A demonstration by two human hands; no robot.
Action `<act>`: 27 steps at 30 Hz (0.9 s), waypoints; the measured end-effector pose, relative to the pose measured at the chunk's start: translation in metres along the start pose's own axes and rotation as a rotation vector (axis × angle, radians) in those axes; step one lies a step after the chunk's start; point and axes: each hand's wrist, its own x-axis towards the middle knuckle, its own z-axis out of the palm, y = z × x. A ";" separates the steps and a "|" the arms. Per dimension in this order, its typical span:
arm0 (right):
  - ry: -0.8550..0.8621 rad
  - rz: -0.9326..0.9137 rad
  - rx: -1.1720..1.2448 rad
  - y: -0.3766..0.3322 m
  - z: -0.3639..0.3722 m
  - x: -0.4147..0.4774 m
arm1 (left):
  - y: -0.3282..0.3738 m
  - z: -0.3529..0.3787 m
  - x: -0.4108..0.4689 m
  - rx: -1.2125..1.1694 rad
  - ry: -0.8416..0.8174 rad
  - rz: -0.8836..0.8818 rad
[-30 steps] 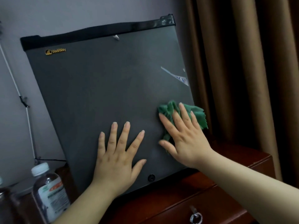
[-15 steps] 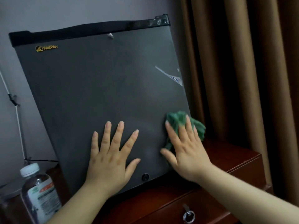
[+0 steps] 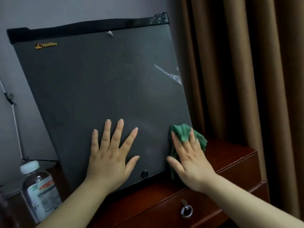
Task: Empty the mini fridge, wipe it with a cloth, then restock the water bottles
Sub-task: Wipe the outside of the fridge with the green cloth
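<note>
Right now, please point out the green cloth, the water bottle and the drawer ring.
green cloth (image 3: 181, 131), head view, bunched top fold.
water bottle (image 3: 42, 194), head view, its label.
drawer ring (image 3: 183, 212), head view, metal loop.

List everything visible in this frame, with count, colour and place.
mini fridge: 1, dark grey door with a black top strip, standing on the cabinet, door closed
sticker scrap: 1, white, on the right side of the fridge door
cloth: 1, green, at the door's lower right edge
water bottle: 1, clear with a white cap, lower left, beside the fridge
cabinet: 1, reddish-brown wood, under the fridge
ring pull: 1, silver metal, on the cabinet front
curtain: 1, brown, right of the fridge
wall: grey, behind the fridge
left hand: 1, flat on the door, fingers spread
right hand: 1, pressing the cloth against the door
</note>
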 end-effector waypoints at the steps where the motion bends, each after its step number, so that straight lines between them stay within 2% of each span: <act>1: -0.051 0.025 0.019 0.001 0.002 -0.008 | 0.000 0.000 0.000 0.000 0.001 0.000; 4: -0.131 0.156 0.117 -0.011 0.001 -0.020 | 0.001 0.000 0.000 -0.003 0.004 -0.004; 6: -0.157 0.170 0.121 -0.028 0.005 -0.028 | 0.001 -0.001 0.000 -0.006 0.006 -0.006; 12: -0.267 -0.127 -0.025 -0.051 0.011 -0.055 | 0.001 0.001 -0.001 -0.008 0.017 0.001; 14: -0.294 -0.126 -0.034 -0.044 0.009 -0.058 | 0.000 0.002 -0.001 -0.004 0.013 0.001; 18: -0.202 0.127 0.020 -0.024 0.001 -0.056 | 0.001 0.001 -0.001 -0.002 0.006 -0.008; 22: -0.047 0.373 0.350 -0.010 -0.007 -0.031 | 0.001 -0.001 -0.001 -0.004 -0.017 -0.008; 24: -0.001 0.438 0.534 -0.008 -0.010 -0.018 | 0.001 -0.002 -0.001 -0.006 -0.028 -0.007; 27: 0.052 0.465 0.681 -0.009 -0.017 -0.005 | 0.004 -0.005 0.001 -0.022 -0.046 -0.006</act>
